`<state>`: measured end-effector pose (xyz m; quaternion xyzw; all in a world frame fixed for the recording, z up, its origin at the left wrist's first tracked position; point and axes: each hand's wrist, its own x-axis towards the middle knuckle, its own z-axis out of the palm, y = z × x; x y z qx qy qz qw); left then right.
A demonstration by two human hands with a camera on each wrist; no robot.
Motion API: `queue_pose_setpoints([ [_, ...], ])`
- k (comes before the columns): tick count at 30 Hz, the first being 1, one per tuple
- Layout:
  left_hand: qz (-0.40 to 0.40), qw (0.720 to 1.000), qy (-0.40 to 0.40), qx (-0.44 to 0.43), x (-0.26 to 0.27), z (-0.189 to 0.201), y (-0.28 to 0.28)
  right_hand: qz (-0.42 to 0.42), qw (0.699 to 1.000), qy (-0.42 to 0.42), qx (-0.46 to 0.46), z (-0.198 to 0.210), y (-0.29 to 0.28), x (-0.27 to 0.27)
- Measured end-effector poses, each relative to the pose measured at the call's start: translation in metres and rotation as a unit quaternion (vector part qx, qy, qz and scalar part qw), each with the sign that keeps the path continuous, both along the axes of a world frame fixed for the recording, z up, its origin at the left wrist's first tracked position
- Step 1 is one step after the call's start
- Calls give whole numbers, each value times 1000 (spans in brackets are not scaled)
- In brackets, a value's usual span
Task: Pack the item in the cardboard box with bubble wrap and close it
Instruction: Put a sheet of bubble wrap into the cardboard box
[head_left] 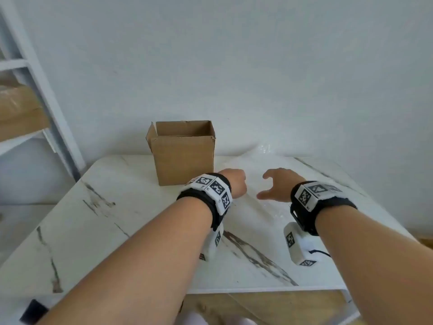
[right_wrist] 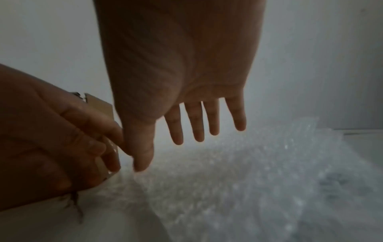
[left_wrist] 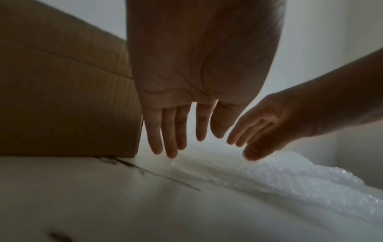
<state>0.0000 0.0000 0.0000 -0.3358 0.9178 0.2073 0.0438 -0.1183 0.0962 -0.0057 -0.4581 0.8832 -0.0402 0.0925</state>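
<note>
Your grip is spread and empty on both hands [head_left: 234,184] [head_left: 276,187], hovering over the bubble wrap [head_left: 255,174], which stretches toward 1 o'clock, the right hand nearer, the cardboard box [head_left: 184,153] at 11 o'clock.

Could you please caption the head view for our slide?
Both open hands, left hand and right hand, reach over bubble wrap beside open cardboard box.

The cardboard box [head_left: 184,158] is plain brown and stands upright toward the back of the white marble-patterned table [head_left: 98,231], its top open and one flap standing up at its left edge. The bubble wrap [head_left: 255,184] is a clear, dimpled sheet spread flat on the table just to the right of the box, its far edge rumpled upward near the wall. What the box holds cannot be told.
</note>
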Motion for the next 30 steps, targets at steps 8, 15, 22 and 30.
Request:
queue_pose_setpoints([
  [8,16,998,-23,48,-17,-13,-9,0,999,8,41,-13,-10,-13],
  [15,81,991,40,99,-11,-16,-12,-43,999,11,13,-21,-17,-14],
  [22,107,978,154,93,-6,-7,-17,-95,987,27,-127,6,-3,-7],
  [30,187,853,333,357,6,42,-5,5,951,91,-294,48,10,27],
])
